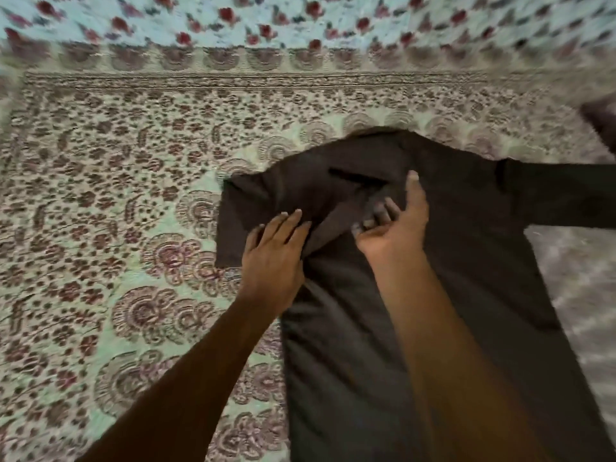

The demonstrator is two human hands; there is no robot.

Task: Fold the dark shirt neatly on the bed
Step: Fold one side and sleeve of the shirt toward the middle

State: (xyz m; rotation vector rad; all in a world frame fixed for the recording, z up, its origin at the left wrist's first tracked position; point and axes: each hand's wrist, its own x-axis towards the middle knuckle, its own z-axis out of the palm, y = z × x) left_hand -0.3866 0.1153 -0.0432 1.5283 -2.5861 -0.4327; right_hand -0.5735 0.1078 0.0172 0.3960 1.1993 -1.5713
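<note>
The dark brown shirt (466,261) lies spread on the patterned bedspread (116,211), collar end away from me, its body running down to the frame's bottom. The left sleeve lies folded over at the shirt's left side, and the right sleeve stretches out past the right edge. My left hand (273,258) lies flat on the left sleeve near the armpit, fingers straight. My right hand (393,225) is palm up at the chest with its fingers curled round a fold of cloth and the thumb pointing away.
Beyond the bedspread's border hangs a light blue cloth with red flowers (300,18). A grey-white sheet (580,278) shows to the right of the shirt. A dark item (603,118) pokes in at the right edge. The image is motion-blurred.
</note>
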